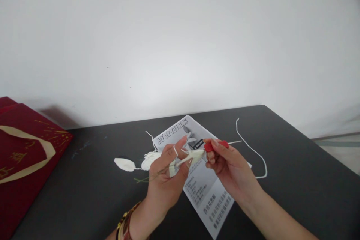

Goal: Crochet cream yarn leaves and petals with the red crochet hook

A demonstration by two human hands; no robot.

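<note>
A small white crocheted piece (196, 154) is pinched in my left hand (165, 183), with a strand of white yarn looped round a raised finger. My right hand (236, 165) grips a crochet hook (208, 147) by its red handle. The hook's tip meets the right end of the piece; whether it sits inside a stitch is too small to tell. Behind my left hand lies a partly hidden ball of white yarn (148, 160). Thin green strands (143, 180) stick out to the left of that hand. Farther left rests a finished-looking white crocheted petal (125, 164).
Beneath my hands a printed pattern sheet (209, 202) lies aslant on the black table (92, 187). A loose length of white yarn (260, 155) curves across the right side. At the left edge stands a dark red gift bag (30, 135) with a cream ribbon handle. A white wall (180, 45) rises behind.
</note>
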